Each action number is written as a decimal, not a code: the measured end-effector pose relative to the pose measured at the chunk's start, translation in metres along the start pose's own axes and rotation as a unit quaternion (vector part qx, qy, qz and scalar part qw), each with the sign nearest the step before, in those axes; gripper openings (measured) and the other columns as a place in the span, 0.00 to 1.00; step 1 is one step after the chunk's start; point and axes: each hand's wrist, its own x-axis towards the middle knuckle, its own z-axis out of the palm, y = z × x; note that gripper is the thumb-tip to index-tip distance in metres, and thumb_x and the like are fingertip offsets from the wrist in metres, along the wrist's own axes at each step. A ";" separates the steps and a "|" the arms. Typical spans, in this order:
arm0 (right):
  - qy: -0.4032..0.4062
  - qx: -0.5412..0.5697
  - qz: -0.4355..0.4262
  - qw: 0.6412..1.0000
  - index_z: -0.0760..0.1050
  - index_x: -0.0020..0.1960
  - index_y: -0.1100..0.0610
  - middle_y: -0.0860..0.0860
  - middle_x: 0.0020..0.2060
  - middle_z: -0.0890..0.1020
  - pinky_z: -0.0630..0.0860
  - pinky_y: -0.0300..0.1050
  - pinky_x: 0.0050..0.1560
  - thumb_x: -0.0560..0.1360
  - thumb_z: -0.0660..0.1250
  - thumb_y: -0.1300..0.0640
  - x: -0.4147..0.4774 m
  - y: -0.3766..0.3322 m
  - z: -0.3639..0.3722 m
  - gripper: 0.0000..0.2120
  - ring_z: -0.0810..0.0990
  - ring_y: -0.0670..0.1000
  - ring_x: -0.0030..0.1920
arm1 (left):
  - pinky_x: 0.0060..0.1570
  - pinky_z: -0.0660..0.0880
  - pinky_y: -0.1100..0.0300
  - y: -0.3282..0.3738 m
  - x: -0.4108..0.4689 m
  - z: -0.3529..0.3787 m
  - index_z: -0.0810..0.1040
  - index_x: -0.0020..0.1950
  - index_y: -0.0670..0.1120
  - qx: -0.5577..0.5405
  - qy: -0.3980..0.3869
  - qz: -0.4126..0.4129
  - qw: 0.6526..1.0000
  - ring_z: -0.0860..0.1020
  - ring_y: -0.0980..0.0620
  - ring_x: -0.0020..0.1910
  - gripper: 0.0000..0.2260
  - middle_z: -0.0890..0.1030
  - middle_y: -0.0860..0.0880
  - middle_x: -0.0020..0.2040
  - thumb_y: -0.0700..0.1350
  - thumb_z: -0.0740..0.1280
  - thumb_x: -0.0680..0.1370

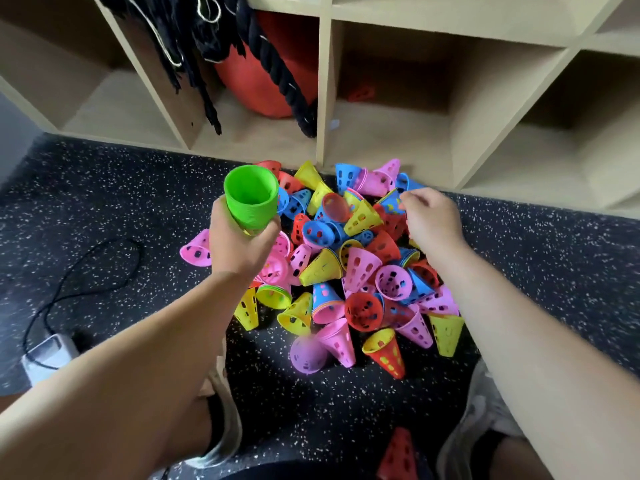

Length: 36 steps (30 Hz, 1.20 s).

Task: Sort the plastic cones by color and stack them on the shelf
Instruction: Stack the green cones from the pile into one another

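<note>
A heap of plastic cones (346, 268) in pink, yellow, blue and red lies on the dark speckled floor in front of the wooden shelf (324, 109). My left hand (239, 244) grips a nested stack of green cones (252, 199), wide end up, above the heap's left edge. My right hand (429, 220) hovers over the heap's far right side, its fingers curled down at a blue cone (394, 202). Whether it pinches that cone I cannot tell.
The shelf compartment behind the heap holds a small red thing (362, 93) at its back. The one to its left holds an orange ball (273, 81) and black ropes (207, 64). A black cord (79, 275) and grey box (48, 355) lie left; a red cone (398, 455) sits between my shoes.
</note>
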 end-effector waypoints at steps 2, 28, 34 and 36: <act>-0.007 -0.046 -0.062 0.997 0.81 0.47 0.51 0.43 0.40 0.82 0.72 0.37 0.45 0.77 0.66 0.52 -0.018 -0.003 0.006 0.05 0.78 0.44 0.41 | 0.49 0.72 0.64 -0.002 -0.003 -0.007 0.70 0.61 0.48 -0.002 0.009 -0.005 1.000 0.76 0.53 0.51 0.25 0.77 0.48 0.55 0.51 0.76 0.70; -0.107 -0.174 -0.109 0.973 0.84 0.45 0.53 0.50 0.40 0.86 0.77 0.47 0.41 0.72 0.76 0.54 -0.102 0.076 0.173 0.04 0.83 0.55 0.42 | 0.48 0.66 0.77 -0.072 -0.032 -0.065 0.71 0.60 0.53 0.041 -0.017 -0.015 0.999 0.74 0.64 0.49 0.24 0.75 0.52 0.54 0.51 0.76 0.67; -0.062 -0.091 -0.124 0.986 0.83 0.46 0.55 0.45 0.34 0.81 0.74 0.35 0.37 0.74 0.74 0.54 -0.090 0.045 0.133 0.04 0.80 0.45 0.35 | 0.48 0.68 0.76 -0.066 -0.041 -0.062 0.71 0.60 0.50 0.020 -0.045 0.006 0.999 0.75 0.67 0.50 0.25 0.76 0.58 0.51 0.44 0.79 0.68; -0.052 -0.061 -0.107 0.991 0.82 0.46 0.52 0.43 0.34 0.81 0.69 0.28 0.33 0.76 0.73 0.54 -0.081 0.026 0.112 0.02 0.78 0.39 0.33 | 0.48 0.73 0.68 -0.064 -0.045 -0.057 0.72 0.60 0.50 0.020 -0.057 0.002 0.998 0.76 0.65 0.49 0.25 0.76 0.58 0.52 0.47 0.79 0.68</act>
